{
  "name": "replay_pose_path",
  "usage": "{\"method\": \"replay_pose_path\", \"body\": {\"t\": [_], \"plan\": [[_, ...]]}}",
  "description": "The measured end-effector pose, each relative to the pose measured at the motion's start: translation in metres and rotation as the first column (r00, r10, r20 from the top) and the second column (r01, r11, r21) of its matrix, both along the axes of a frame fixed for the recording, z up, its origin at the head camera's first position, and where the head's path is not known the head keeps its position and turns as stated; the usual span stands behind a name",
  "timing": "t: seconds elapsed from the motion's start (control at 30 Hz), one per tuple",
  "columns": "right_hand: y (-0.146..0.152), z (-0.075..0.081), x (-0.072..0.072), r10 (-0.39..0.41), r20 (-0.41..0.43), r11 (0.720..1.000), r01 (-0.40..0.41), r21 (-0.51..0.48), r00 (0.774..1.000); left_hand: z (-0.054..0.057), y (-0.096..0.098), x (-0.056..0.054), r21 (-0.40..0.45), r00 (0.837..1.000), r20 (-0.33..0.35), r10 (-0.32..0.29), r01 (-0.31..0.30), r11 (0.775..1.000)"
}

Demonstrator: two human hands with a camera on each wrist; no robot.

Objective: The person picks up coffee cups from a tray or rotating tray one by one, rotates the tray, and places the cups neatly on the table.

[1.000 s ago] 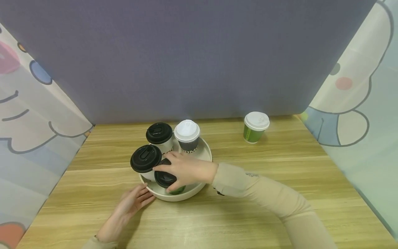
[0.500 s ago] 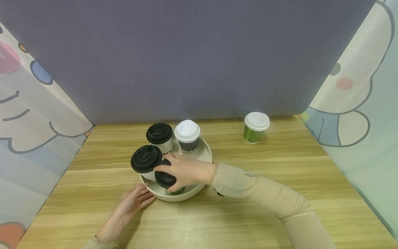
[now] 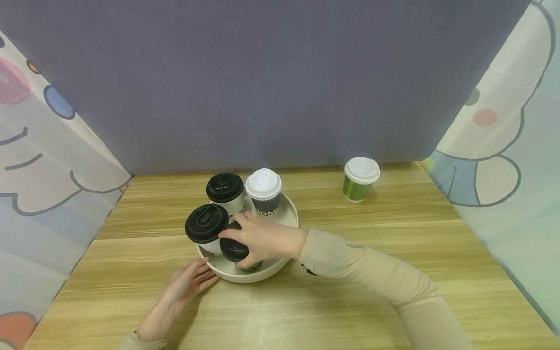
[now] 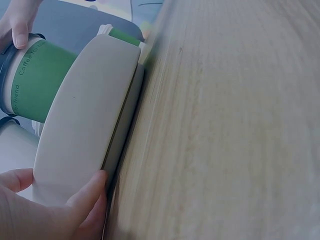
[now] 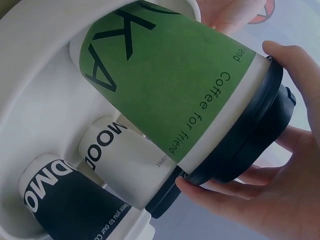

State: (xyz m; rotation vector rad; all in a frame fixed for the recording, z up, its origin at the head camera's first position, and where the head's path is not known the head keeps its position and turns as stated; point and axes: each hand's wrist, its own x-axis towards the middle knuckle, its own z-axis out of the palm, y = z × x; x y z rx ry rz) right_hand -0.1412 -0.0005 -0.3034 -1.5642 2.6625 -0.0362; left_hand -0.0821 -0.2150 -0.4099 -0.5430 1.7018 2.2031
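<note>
A round off-white tray (image 3: 286, 216) stands on the wooden table. My right hand (image 3: 262, 239) grips a green paper coffee cup (image 5: 170, 75) from above, thumb and fingers spread around the rim of its black lid (image 5: 235, 135). The cup is at the tray's near side. My left hand (image 3: 185, 287) holds the tray's near left wall, thumb at the rim and fingers at the bottom edge. Two white cups with black lids, one nearer (image 3: 206, 223) and one farther (image 3: 224, 188), and a dark grey cup with a white lid (image 3: 264, 184) also stand in the tray.
A small green cup with a white lid (image 3: 360, 177) stands apart at the back right of the table (image 3: 372, 291). Behind the table rises a grey panel (image 3: 280, 87). Cartoon-printed curtains (image 3: 490, 126) hang at both sides.
My right hand and the green cup's lid have shifted very slightly to the right and away. The left hand, tray and other cups stay where they were.
</note>
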Motion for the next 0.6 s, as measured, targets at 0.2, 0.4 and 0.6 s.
{"method": "replay_pose_path", "body": {"t": [0.2,0.4,0.6], "plan": [[0.005,0.006,-0.001,-0.026,0.034,0.999,0.028,-0.038,0.999,0.001,-0.001,-0.001,0.016,1.0,0.004,0.018,-0.018,1.0],[0.012,0.014,-0.005,-0.056,0.037,0.998,0.057,-0.031,0.998,0.001,-0.001,0.0,0.025,1.0,-0.003,0.011,-0.011,1.0],[0.022,0.021,-0.012,-0.099,0.065,0.992,0.103,-0.07,0.993,0.001,-0.001,0.0,0.028,1.0,-0.001,0.02,-0.02,0.999]]}}
